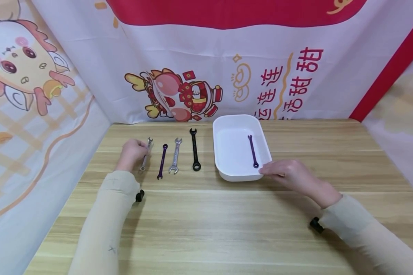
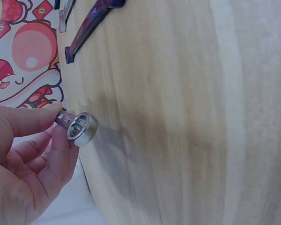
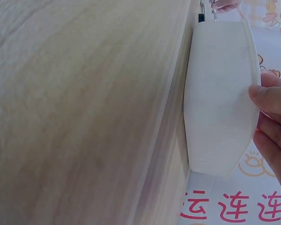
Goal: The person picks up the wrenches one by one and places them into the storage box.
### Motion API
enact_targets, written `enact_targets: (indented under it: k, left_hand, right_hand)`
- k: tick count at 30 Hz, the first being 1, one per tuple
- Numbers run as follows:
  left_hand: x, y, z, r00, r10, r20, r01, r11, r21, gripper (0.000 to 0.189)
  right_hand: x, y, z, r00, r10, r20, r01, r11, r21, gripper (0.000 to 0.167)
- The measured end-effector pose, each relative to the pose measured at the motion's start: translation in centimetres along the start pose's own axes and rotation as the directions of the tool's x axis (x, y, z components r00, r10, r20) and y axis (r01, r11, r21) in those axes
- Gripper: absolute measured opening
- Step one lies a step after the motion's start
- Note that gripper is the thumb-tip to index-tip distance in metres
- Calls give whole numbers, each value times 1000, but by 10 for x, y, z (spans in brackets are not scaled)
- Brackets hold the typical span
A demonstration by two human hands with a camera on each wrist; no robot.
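Note:
At the left end of a row of wrenches, my left hand (image 1: 135, 151) pinches a silver combination wrench (image 1: 145, 156) between thumb and fingers. In the left wrist view the ring end of that silver wrench (image 2: 82, 129) points out past the fingertips, over the wood. My right hand (image 1: 289, 173) grips the near right corner of a white plastic bin (image 1: 239, 177). The right wrist view shows the thumb of my right hand (image 3: 274, 101) on the outer wall of the bin (image 3: 222, 93), just below its rim. A purple combination wrench (image 1: 252, 151) lies inside the bin.
Right of my left hand lie a purple wrench (image 1: 162, 161), a silver open-ended wrench (image 1: 175, 156) and a larger black combination wrench (image 1: 195, 149), side by side on the wooden table (image 1: 206, 229). A printed cloth (image 1: 192, 42) hangs behind the table.

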State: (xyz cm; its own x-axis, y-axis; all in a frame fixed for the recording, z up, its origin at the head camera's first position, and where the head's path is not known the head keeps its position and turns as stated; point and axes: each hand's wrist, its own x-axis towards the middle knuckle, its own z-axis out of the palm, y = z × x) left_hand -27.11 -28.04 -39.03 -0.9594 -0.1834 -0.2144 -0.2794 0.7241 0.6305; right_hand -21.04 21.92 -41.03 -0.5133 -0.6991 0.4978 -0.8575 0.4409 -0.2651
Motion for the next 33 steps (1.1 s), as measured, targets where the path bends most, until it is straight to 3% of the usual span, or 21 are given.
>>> enact_targets:
  k: [4, 10, 16, 27, 33]
  left_hand:
    - [-1, 1, -1, 1000, 12, -14, -12, 1000, -28, 24]
    - [1, 1, -3, 1000, -14, 12, 15, 996, -85, 25]
    - [1, 5, -1, 1000, 0, -9, -1, 997, -77, 30]
    - [0, 11, 4, 999, 36, 15, -35, 997, -75, 33]
    - [1, 16, 9, 998, 58, 37, -52, 987, -154, 33]
  right_hand:
    - [0, 0, 0, 1000, 4, 12, -4, 1000, -10, 36]
    - [1, -1, -1, 1000, -11, 8, 11, 1000, -17, 36]
    - [2, -3, -3, 1000, -17, 6, 17, 1000, -21, 37]
    - [2, -3, -3, 1000, -8, 13, 8, 1000, -14, 38]
    - [1, -3, -2, 1000, -8, 10, 8, 1000, -11, 38]
